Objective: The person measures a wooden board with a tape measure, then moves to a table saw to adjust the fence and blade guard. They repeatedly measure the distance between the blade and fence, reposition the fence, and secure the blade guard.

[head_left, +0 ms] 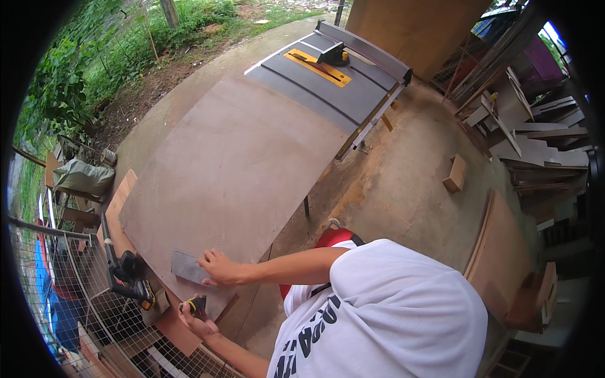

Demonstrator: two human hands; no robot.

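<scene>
A large brown plywood sheet [233, 170] lies flat, its near end in front of me. My right hand [219, 267] reaches across its near corner, with fingers and thumb over the end of a flat grey rectangular block [187, 266] lying on the sheet. Just below, close to the sheet's near edge, my left hand [196, 320] is closed round a small black and yellow tool [197, 305], which looks like a tape measure. The fingers hide part of it.
The sheet's far end meets a table saw [321, 75] with a yellow insert. A black cordless power tool [129, 271] rests left of the near edge, by a wire mesh fence [82, 277]. Wood offcuts [548, 145] are piled at right; a small wooden box [455, 173] sits on the floor.
</scene>
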